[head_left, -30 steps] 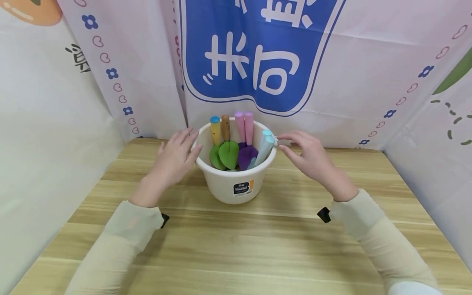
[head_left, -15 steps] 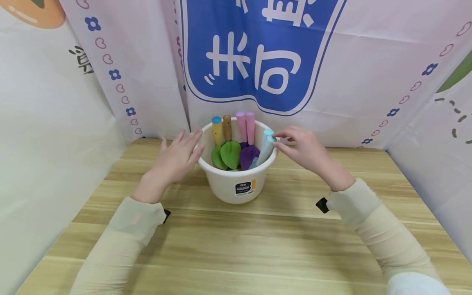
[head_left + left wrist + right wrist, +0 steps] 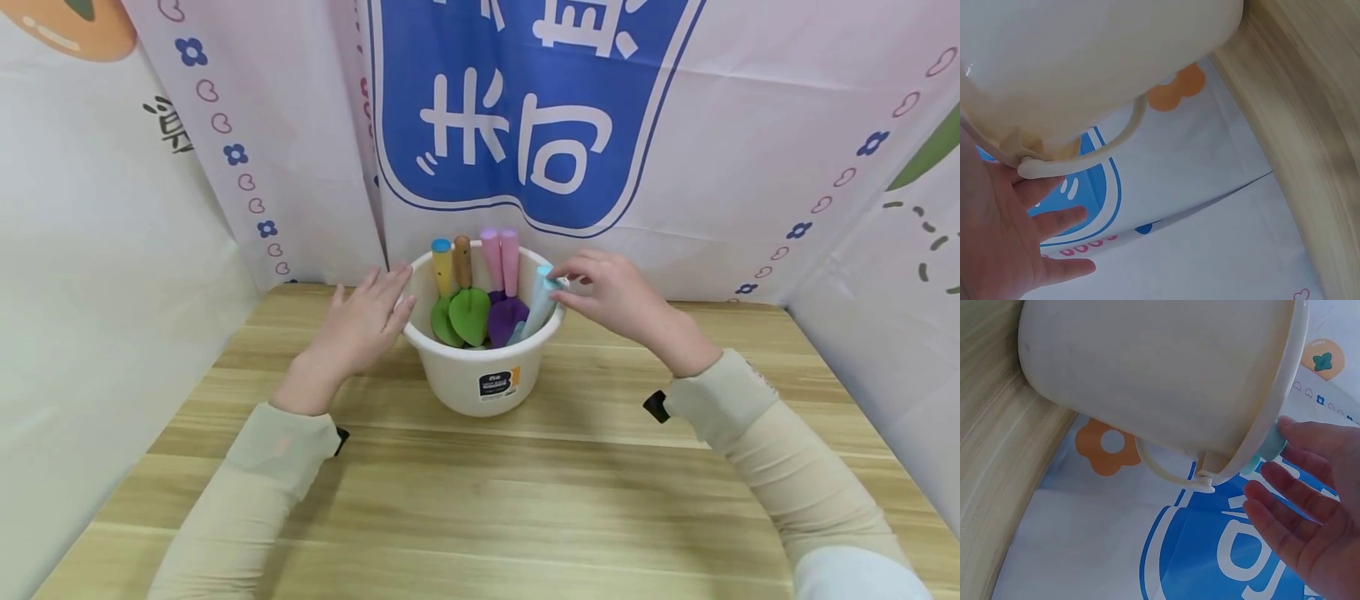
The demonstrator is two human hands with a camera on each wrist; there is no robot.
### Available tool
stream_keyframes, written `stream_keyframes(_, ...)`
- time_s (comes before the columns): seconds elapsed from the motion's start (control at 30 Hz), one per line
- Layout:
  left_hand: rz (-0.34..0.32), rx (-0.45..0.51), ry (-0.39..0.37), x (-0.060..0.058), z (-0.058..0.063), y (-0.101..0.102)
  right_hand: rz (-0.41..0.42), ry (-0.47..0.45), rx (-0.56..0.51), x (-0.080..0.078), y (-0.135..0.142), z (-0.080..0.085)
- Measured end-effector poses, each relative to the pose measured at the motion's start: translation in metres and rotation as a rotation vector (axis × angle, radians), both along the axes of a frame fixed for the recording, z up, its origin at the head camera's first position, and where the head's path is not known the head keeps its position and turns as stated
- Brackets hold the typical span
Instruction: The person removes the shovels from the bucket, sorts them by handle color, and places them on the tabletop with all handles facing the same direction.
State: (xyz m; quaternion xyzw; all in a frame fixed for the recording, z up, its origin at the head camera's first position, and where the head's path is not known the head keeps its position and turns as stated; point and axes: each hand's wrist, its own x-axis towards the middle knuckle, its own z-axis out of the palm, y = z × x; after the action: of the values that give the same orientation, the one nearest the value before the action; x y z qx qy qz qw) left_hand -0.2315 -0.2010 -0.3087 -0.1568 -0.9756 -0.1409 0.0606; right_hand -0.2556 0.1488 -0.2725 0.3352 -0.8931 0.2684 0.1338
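A white plastic bucket (image 3: 435,375) stands on the wooden table, holding several handled tools upright. My left hand (image 3: 363,321) lies with fingers spread against its left rim. In the left wrist view those fingers (image 3: 1063,219) are straight beside the bucket's bail handle (image 3: 1085,164). At the right rim, my right hand (image 3: 618,300) pinches the top of a light blue handle (image 3: 538,312) between thumb and finger. The right wrist view shows the thumb on that light blue end (image 3: 1274,442). A second light blue handle leans close beside it.
Inside the bucket are a yellow handle (image 3: 442,271) and a brown handle (image 3: 463,265) by green leaf-shaped heads (image 3: 470,317). Pink handles (image 3: 510,262) stand over purple heads (image 3: 506,321). A printed cloth (image 3: 712,167) hangs right behind; side cloths flank the table (image 3: 480,500).
My right hand has moved left from the bucket's rim onto the top of a light blue handle and now pinches it. The left hand stays at the left rim.
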Motion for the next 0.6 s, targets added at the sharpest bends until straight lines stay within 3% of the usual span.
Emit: stream_keyframes(0.6, 0.002, -0.011, -0.025, 0.004, 0.003, 0.001, -0.019, -0.092, -0.076, -0.004, -0.014, -0.002)
